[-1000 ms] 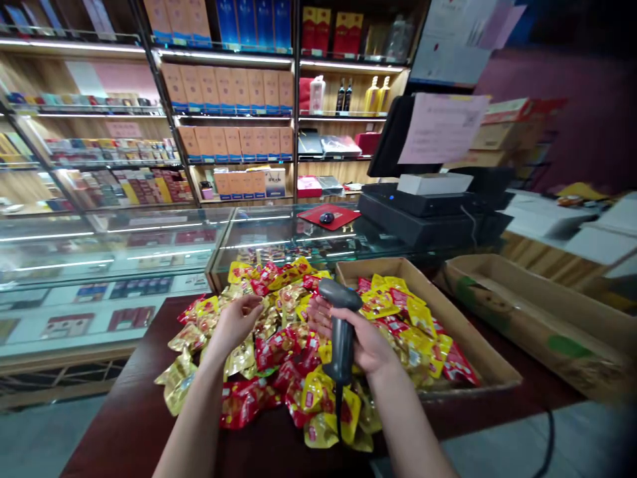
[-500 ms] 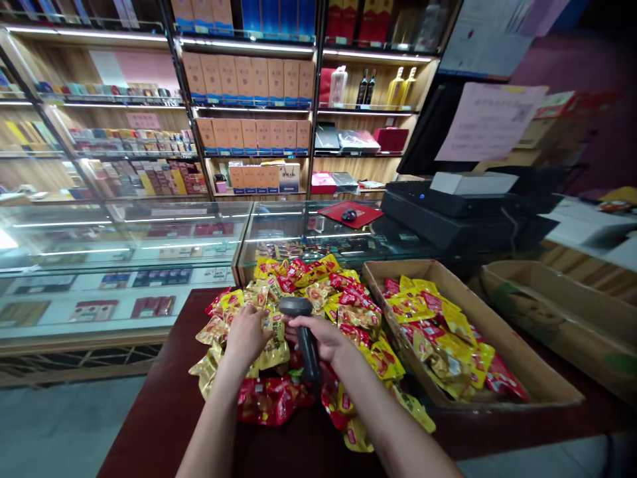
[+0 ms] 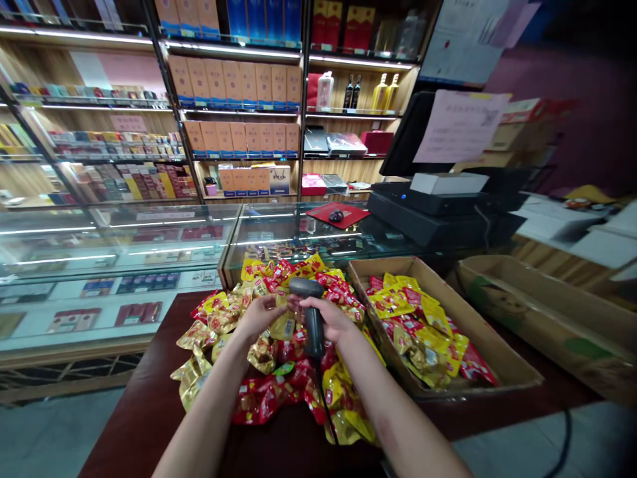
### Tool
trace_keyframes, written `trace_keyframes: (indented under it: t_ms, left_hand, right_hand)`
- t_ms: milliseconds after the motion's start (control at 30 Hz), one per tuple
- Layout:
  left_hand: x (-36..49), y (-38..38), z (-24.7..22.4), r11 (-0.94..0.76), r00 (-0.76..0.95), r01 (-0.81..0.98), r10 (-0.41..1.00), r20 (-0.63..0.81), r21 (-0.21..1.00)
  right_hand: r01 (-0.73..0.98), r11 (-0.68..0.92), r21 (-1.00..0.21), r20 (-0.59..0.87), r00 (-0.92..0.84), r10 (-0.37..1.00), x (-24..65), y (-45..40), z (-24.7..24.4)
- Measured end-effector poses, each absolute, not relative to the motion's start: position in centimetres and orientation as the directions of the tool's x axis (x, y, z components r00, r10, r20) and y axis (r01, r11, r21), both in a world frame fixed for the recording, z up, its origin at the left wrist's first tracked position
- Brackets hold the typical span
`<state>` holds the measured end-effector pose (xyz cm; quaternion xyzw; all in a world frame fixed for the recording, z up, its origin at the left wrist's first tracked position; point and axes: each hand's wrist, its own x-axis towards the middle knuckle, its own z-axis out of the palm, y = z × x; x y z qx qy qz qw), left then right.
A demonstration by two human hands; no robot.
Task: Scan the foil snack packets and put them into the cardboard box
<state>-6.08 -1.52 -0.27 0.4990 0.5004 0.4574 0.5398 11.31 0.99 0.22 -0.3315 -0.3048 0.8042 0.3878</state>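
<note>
My right hand (image 3: 329, 320) is wrapped round the handle of a dark grey barcode scanner (image 3: 314, 335), its head up and its cable hanging down. Just left of it, my left hand (image 3: 259, 316) pinches the top of a gold snack packet (image 3: 283, 328) with a white label facing me. The packet is lifted a little above a pile of red, yellow and gold snack packets (image 3: 263, 398) on the dark red table (image 3: 134, 398). Some packets lie under my forearms, partly hidden.
To the right stands an open cardboard box (image 3: 517, 378) with more snack packets in it. Beyond it is a second cardboard box (image 3: 557, 312). Behind the pile are a glass display counter (image 3: 149, 262), a mouse (image 3: 336, 216) and a black cash register (image 3: 428, 212).
My left hand has come up from the pile with a gold packet and moved right. The scanner has risen slightly, and its cable now shows. The whole view has shifted a little.
</note>
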Motion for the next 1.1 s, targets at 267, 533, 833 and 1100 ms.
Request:
trace_keyframes:
  t_ms: [267, 533, 833, 1100]
  left_hand:
    - [-4.8, 3.0, 0.1, 0.411, 0.259, -0.259, 0.901, -0.347, 0.874]
    - [-5.0, 5.7, 1.6, 0.413, 0.304, 0.010, 0.866, -0.396, 0.911]
    - [-5.7, 7.9, 1.3, 0.544, 0.297, -0.085, 0.814, -0.499, 0.835]
    - [-5.4, 10.0, 2.1, 0.493, 0.194, 0.049, 0.848, -0.493, 0.868]
  right_hand:
    - [-0.418, -0.348, -0.839, -0.255, -0.262, 0.931, 14.3, 2.5, 0.4]
    - [-0.468, -0.369, -0.803, -0.268, -0.271, 0.925, 15.5, 3.2, 0.0]
    - [-0.573, -0.284, -0.768, -0.253, -0.136, 0.958, 16.6, 2.1, 0.4]
    - [-0.233, -0.167, -0.958, -0.180, 0.034, 0.983, 15.6, -1.1, 1.5]
